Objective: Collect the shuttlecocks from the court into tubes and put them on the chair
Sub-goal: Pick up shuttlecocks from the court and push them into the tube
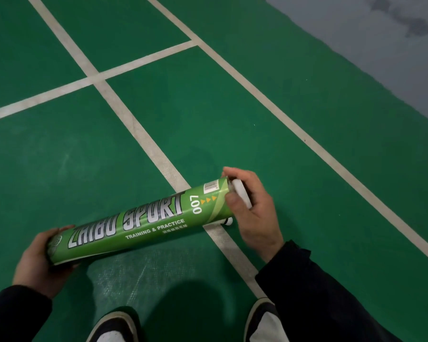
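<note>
A green shuttlecock tube [143,223] printed "SPORT TRAINING & PRACTICE" lies almost level over the court, low in the head view. My left hand [38,262] grips its near end at lower left. At the tube's far end my right hand [252,206] holds a white cap [242,195], fingers curled round it and thumb against the tube's rim. A white shuttlecock cork with a dark band [229,221] shows just under that end. I cannot tell whether it lies on the floor or sticks out of the tube. The tube's inside is hidden.
Green court floor [59,169] with white lines [139,129] crossing it spreads all around. A grey floor strip [356,45] borders the court at upper right. My two shoes [114,327] stand at the bottom edge.
</note>
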Action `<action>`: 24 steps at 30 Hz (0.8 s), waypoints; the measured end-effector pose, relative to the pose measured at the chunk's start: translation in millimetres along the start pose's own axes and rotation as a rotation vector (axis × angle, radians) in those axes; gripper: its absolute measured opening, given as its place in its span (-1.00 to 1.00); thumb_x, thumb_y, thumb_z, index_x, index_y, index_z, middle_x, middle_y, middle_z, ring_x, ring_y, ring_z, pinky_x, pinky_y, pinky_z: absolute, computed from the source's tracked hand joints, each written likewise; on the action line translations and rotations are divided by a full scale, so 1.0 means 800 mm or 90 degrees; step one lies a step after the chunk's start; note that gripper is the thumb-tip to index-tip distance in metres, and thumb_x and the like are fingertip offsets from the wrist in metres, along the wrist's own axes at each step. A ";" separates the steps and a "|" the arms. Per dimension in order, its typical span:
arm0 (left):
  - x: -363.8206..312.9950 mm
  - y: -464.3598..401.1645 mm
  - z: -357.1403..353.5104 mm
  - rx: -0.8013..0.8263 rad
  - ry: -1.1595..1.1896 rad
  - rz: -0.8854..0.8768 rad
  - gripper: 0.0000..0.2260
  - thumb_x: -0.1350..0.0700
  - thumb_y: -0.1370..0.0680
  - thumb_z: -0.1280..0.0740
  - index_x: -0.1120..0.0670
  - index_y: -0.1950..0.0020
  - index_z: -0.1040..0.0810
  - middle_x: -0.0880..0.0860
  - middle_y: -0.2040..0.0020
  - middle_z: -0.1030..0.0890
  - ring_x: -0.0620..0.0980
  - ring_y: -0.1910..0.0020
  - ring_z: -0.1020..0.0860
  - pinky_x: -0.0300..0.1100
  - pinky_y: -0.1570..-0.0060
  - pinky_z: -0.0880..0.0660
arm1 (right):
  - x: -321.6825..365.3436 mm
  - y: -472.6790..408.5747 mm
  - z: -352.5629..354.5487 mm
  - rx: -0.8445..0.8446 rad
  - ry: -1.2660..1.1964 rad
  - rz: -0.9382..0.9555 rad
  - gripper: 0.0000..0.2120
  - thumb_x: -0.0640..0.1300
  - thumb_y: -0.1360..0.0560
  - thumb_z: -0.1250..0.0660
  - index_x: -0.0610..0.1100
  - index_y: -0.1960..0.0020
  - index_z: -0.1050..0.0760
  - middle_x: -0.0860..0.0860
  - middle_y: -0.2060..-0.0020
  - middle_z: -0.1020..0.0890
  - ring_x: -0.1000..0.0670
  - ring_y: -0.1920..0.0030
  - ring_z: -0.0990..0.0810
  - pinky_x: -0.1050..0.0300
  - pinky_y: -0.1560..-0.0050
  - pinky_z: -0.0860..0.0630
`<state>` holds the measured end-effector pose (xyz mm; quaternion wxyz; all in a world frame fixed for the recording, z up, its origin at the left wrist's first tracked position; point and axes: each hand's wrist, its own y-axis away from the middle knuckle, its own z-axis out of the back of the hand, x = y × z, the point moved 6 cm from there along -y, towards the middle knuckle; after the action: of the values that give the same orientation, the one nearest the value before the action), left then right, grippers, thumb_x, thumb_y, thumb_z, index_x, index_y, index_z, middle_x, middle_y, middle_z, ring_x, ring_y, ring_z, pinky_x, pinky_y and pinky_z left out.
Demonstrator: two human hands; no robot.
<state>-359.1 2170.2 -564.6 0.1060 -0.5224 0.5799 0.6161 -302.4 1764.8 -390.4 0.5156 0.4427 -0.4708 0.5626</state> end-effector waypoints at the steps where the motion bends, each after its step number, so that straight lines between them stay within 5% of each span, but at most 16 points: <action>1: -0.002 0.003 0.001 -0.005 -0.002 0.003 -0.56 0.02 -0.65 -0.15 -0.14 0.23 -0.78 -0.15 0.22 -0.73 -0.22 0.25 -0.69 -0.28 0.25 -0.65 | -0.002 0.002 -0.006 0.020 -0.003 0.004 -0.59 0.08 -0.53 -0.33 -0.01 -0.34 -0.47 -0.09 -0.17 -0.54 0.00 -0.04 -0.59 0.07 0.01 -0.61; 4: -0.003 0.000 0.007 -0.011 -0.030 0.002 -0.58 0.03 -0.66 -0.14 -0.10 0.18 -0.77 -0.15 0.22 -0.72 -0.21 0.25 -0.69 -0.28 0.25 -0.64 | -0.012 0.004 -0.017 0.017 -0.025 -0.015 -0.55 0.06 -0.48 -0.40 0.03 -0.34 -0.43 -0.09 -0.20 -0.50 -0.11 -0.05 -0.56 -0.09 -0.03 -0.62; 10: -0.009 -0.012 0.016 -0.028 -0.032 -0.002 -0.66 0.00 -0.62 -0.18 0.06 -0.32 -0.58 -0.08 0.05 -0.71 -0.18 0.16 -0.71 -0.21 0.16 -0.66 | -0.011 0.006 -0.023 0.040 -0.033 -0.016 -0.61 0.05 -0.54 -0.35 0.04 -0.33 -0.38 -0.16 -0.12 -0.50 -0.14 0.07 -0.56 -0.20 0.08 -0.61; 17: -0.013 -0.016 0.019 -0.059 -0.043 0.051 -0.75 -0.08 -0.44 -0.37 0.00 -0.03 -0.65 0.02 0.06 -0.68 -0.07 0.23 -0.65 -0.15 0.31 -0.66 | -0.010 0.006 -0.021 0.077 -0.016 -0.009 -0.70 0.05 -0.57 -0.26 0.00 -0.27 -0.40 -0.20 -0.06 -0.45 0.00 0.10 -0.54 0.04 0.17 -0.59; 20: -0.007 -0.010 0.014 -0.060 -0.051 0.078 -0.84 -0.04 -0.53 -0.31 0.01 0.02 -0.62 -0.01 0.19 -0.67 -0.08 0.32 -0.63 -0.16 0.42 -0.62 | -0.003 0.008 -0.023 0.078 -0.024 0.008 -0.68 0.01 -0.56 -0.25 -0.02 -0.30 -0.42 -0.19 -0.09 -0.46 -0.04 0.04 -0.52 -0.01 0.09 -0.58; 24: -0.007 -0.011 0.019 -0.073 -0.052 0.084 -0.79 -0.06 -0.49 -0.34 0.01 -0.04 -0.59 0.03 0.12 -0.67 -0.05 0.25 -0.65 -0.12 0.36 -0.66 | 0.006 0.006 -0.025 0.108 0.027 0.030 -0.66 -0.03 -0.57 -0.22 -0.09 -0.31 -0.42 -0.05 -0.25 -0.48 0.01 -0.20 -0.53 -0.08 -0.16 -0.57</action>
<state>-357.8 2188.3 -568.8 0.0587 -0.4631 0.5718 0.6747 -308.1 1785.3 -389.3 0.4724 0.4616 -0.4207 0.6219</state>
